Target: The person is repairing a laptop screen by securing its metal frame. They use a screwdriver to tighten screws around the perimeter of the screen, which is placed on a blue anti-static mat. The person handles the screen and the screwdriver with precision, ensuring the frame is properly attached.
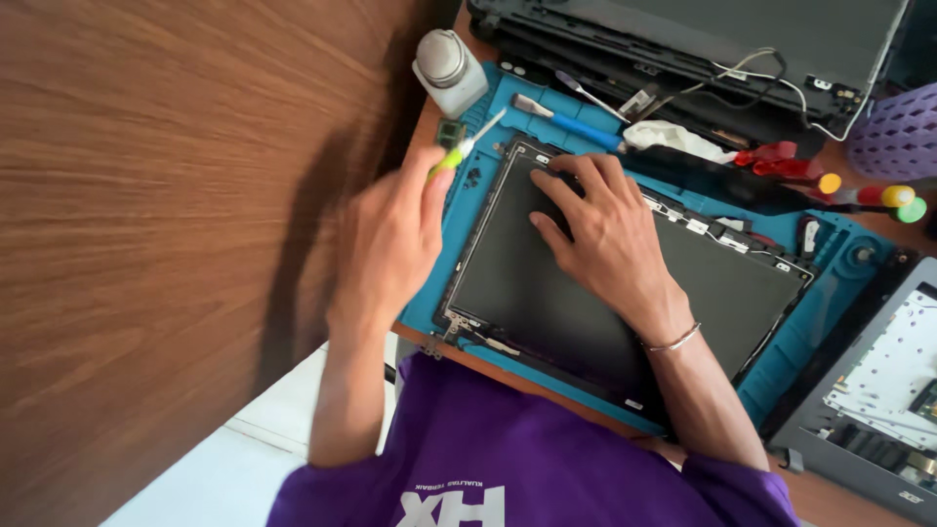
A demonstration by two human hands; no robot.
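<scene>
Left hand (390,234) grips a green-handled screwdriver (467,148) beside the laptop screen panel (508,283); right hand (605,229) presses flat, released, on the panel.

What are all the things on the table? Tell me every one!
Screen panel: one, black, flat on the mat, middle.
Mat: one, blue, under the panel.
Screwdriver: one, green and clear, in the left hand.
Bottle: one, white with grey cap, top left of the mat.
Brush: one, blue handle, top of the mat.
Laptop shell: one, black, with loose wires, top.
Screwdrivers: several, red handles, right.
Basket: one, purple, far right.
Laptop base: one, grey, bottom right.
Bracelet: one, silver, right wrist.
Left hand: holds the screwdriver.
Right hand: pressed on the panel.
</scene>
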